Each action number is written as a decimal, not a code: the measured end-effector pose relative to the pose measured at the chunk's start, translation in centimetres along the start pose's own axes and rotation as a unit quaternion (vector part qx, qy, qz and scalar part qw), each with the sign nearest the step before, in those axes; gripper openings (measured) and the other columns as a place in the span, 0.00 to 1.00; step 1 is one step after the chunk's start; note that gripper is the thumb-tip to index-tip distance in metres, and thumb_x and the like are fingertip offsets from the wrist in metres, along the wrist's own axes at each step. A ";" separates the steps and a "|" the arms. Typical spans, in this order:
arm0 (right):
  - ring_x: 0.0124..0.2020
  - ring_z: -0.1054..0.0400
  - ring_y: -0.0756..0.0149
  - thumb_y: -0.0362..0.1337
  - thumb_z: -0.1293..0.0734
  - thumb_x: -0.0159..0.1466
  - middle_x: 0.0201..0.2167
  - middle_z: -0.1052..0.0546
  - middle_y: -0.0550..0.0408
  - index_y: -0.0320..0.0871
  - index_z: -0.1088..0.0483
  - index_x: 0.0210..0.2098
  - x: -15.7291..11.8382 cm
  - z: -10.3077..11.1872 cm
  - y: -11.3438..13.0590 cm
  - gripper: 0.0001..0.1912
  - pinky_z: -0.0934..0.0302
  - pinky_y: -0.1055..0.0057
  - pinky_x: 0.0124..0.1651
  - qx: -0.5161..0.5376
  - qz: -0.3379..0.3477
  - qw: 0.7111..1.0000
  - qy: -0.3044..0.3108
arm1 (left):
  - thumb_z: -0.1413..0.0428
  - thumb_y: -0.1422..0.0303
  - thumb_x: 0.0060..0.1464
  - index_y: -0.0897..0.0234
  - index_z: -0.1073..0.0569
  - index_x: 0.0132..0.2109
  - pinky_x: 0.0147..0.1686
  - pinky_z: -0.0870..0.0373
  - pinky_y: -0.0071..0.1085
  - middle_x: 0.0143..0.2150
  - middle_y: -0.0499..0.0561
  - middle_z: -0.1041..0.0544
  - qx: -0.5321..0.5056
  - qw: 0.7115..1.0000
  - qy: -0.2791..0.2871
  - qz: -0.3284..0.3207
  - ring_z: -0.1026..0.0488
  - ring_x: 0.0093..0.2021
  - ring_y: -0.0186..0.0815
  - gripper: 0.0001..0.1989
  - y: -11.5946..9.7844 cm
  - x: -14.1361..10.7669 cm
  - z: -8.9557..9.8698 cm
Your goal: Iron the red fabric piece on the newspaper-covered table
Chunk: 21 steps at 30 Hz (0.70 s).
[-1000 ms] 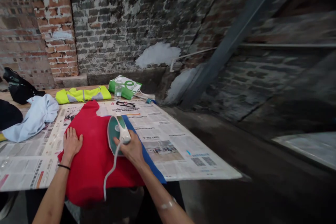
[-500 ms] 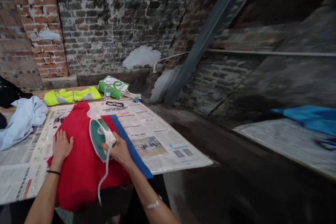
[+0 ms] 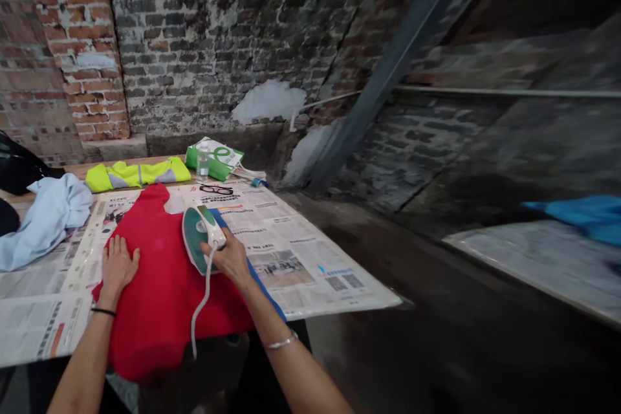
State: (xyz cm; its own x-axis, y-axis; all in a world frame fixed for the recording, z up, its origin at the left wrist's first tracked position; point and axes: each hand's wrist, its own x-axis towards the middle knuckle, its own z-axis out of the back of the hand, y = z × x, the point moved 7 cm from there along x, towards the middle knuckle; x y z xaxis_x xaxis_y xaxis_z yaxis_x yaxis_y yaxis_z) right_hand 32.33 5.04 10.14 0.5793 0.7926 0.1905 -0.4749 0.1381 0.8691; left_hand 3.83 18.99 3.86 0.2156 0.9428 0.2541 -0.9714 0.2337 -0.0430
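A red garment [image 3: 160, 284] lies spread on the newspaper-covered table [image 3: 310, 278], its lower part hanging over the front edge. Flat on its left side rests my left hand [image 3: 119, 264], fingers stretched out. My right hand [image 3: 231, 259] is wrapped round the handle of a green and white clothes iron [image 3: 195, 242], which sits on the right part of the garment. From the iron's rear a white cord [image 3: 202, 310] runs down past the table edge. A strip of blue cloth [image 3: 266, 291] shows along the garment's right side, partly under my right forearm.
Behind the garment lie a yellow reflective vest [image 3: 138, 173], a plastic bottle [image 3: 202, 165], a green and white bag [image 3: 220, 158] and eyeglasses [image 3: 216, 189]. Light blue cloth [image 3: 48, 217] is heaped at the left. Another table [image 3: 528, 259] with blue cloth stands far right.
The iron, in my right hand, has moved right and slightly up over the red garment, covering more of the blue strip. My left hand stays flat. The view has shifted slightly.
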 end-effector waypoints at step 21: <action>0.26 0.32 0.59 0.54 0.33 0.52 0.25 0.24 0.55 0.45 0.28 0.36 -5.0 2.5 -2.8 0.20 0.40 0.66 0.31 -0.033 0.039 0.997 -0.057 | 0.56 0.59 0.67 0.83 0.39 0.69 0.71 0.47 0.50 0.73 0.69 0.42 -0.004 1.000 0.022 0.008 0.46 0.74 0.53 0.34 -0.4 -0.4 0.6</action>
State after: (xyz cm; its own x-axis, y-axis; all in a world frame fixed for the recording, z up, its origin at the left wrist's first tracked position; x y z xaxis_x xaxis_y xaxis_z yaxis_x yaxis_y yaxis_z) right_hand 32.44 -0.79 7.88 0.6091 0.7299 0.3103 -0.5615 0.1206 0.8186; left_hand 4.07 18.33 4.34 0.2047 0.9557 0.2114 -0.9738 0.2208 -0.0550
